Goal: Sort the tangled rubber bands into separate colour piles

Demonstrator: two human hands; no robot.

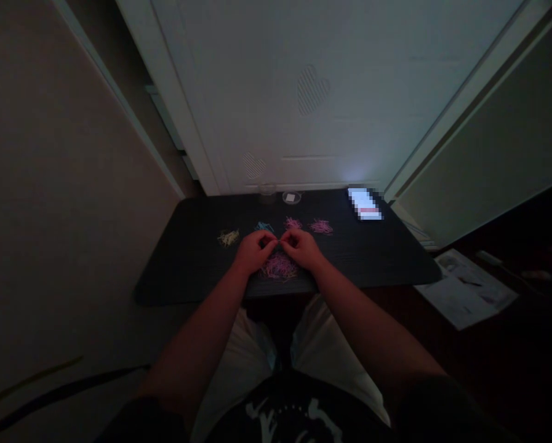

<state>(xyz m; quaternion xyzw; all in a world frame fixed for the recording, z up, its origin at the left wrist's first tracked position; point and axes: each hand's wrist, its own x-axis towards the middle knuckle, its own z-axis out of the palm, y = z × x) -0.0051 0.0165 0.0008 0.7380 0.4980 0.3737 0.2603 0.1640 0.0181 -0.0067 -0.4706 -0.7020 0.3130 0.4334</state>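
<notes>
My left hand and my right hand meet fingertip to fingertip over the table. Both are closed in a pinch, and whatever lies between the fingers is too small and dim to name. Right below them is a mixed pile of thin pink and purple pieces, like short strips or sticks. Beyond my fingers lie smaller heaps: pale yellow pieces, blue pieces partly behind my left hand, pink pieces just past my right hand, and a second pink heap to its right.
On the dark table, a clear cup-like container and a round clear lid with a white square stand at the back. A lit phone lies back right. A white panel rises behind. Papers lie lower right.
</notes>
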